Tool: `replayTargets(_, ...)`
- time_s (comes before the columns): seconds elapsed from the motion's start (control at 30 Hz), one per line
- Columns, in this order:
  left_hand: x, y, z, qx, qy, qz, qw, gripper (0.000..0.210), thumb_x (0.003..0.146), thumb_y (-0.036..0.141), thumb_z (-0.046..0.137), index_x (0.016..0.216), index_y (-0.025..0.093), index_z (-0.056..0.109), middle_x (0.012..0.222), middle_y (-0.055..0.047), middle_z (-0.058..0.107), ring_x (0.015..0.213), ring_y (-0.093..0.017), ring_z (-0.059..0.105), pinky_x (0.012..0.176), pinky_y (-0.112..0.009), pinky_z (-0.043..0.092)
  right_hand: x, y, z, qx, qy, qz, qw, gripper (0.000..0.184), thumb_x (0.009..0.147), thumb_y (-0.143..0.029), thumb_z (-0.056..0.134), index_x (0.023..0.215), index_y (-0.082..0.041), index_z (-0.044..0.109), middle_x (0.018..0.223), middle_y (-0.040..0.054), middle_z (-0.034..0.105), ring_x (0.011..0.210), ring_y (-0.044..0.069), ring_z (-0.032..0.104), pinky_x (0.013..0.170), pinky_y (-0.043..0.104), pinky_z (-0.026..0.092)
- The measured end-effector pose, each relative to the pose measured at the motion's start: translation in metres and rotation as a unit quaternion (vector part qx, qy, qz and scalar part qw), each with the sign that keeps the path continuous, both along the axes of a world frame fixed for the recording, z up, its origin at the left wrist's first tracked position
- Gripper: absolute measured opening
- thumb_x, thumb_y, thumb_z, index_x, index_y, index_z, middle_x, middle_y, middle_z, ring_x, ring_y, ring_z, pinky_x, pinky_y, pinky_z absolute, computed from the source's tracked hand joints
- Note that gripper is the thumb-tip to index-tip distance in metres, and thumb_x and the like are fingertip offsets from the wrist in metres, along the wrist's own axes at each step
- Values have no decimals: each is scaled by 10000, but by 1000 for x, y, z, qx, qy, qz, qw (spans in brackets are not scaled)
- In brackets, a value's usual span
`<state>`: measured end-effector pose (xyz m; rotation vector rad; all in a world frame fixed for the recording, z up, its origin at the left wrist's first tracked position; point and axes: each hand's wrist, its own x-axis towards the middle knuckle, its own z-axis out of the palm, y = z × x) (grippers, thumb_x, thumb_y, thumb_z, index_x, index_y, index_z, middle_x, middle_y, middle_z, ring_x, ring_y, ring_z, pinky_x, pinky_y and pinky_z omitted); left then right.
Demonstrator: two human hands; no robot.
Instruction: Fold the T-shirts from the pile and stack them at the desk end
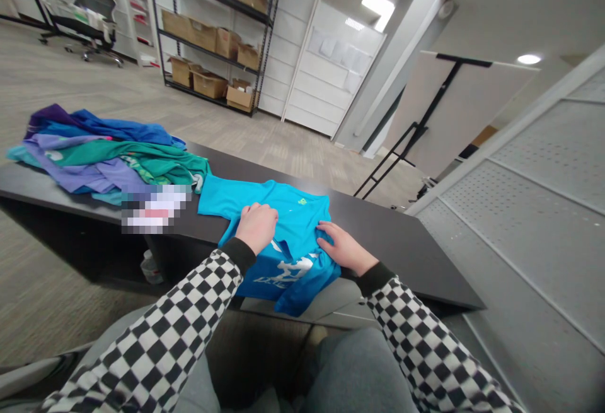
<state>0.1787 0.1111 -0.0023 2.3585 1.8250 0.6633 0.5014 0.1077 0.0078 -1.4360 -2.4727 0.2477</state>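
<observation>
A bright blue T-shirt (276,202) is spread over the front edge of the dark table, with its lower part, which bears a white print, hanging down over the edge. My left hand (259,225) is closed on the middle of the shirt, its fingers curled into the cloth. At the shirt's right edge, my right hand (345,246) lies with fingers stretched out and touching the fabric. Some folds bunch up between the two hands.
A heap of purple, green and blue clothes (94,154) lies on the left of the dark table (378,230). Beside it is a blurred-out patch (155,209). A plastic bottle (151,267) stands below. A grey perforated panel (520,192) rises at the right.
</observation>
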Motion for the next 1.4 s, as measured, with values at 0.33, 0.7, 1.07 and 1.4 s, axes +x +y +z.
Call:
replayTargets(0.33,-7,2,5,24,-8,51,998,321,1098,279,521,1038,225,832,1164,-156,770,1167,-381,656,1020,-521,449,9,-6,-18,-5,30,-11,999,584,1117,-579,565,1606,-274,660,1742,140,547,1631,366,502,1358,631,398)
replayTargets(0.7,53,-37,-7,-9,-21,-149,989,754,1055,533,649,1662,93,565,1761,-262,481,1661,-435,422,1355,-570,290,-16,74,9,66,25,-116,991,567,1114,-360,455,1635,-198,609,1659,157,632,1572,283,569,1342,478,424)
replayTargets(1.07,37,-34,-1,-9,-2,-125,992,713,1035,551,674,1605,123,638,1741,-252,512,1652,-486,399,1377,-668,164,-9,123,-17,-88,-71,-164,980,795,1135,-693,393,1821,-297,333,1904,91,225,1751,444,205,1359,803,100)
replayTargets(1.4,73,-129,-8,-141,-78,-92,983,364,1079,493,601,890,227,762,871,-139,793,839,-321,776,782,-399,533,-16,115,-18,-62,-40,-179,981,840,1099,-745,430,1801,-287,384,1901,86,242,1751,413,218,1386,738,106)
